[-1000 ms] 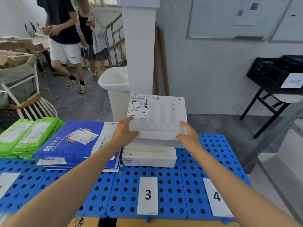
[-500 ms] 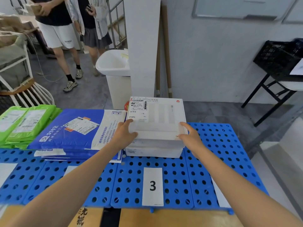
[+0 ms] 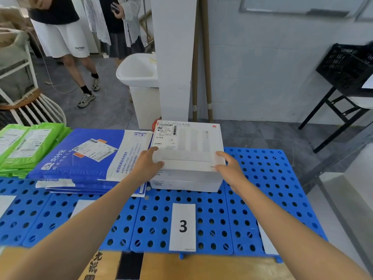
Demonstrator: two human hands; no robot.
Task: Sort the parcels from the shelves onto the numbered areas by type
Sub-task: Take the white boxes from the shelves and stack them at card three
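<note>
The left hand [image 3: 147,166] clamps the near left corner of the upper white cardboard box [image 3: 189,146]: thumb on the top face, fingers [image 3: 157,164] curled against the side. The right hand [image 3: 230,168] clamps the near right corner the same way, its fingers [image 3: 219,168] wrapped over the edge.

The upper box is flat and rectangular, with a printed shipping label at its far left corner and a small red logo at its far right corner. It lies on a lower white cardboard box [image 3: 185,183] of similar footprint, edges nearly flush. Both stand on the blue perforated plastic desk [image 3: 262,178], directly beyond the white paper label marked 3 [image 3: 182,226].

Left side: the stack of blue and white plastic mailers [image 3: 80,156] lies just beside the boxes, its right edge at their left edge. A stack of green plastic mailers [image 3: 26,144] lies further left.

Right side: bare desk runs from the boxes to the desk's right edge. Near side: bare desk with the label separates the boxes from the near edge.

Beyond the desk stand a white plastic bin [image 3: 139,71] and a white square pillar [image 3: 173,57].
</note>
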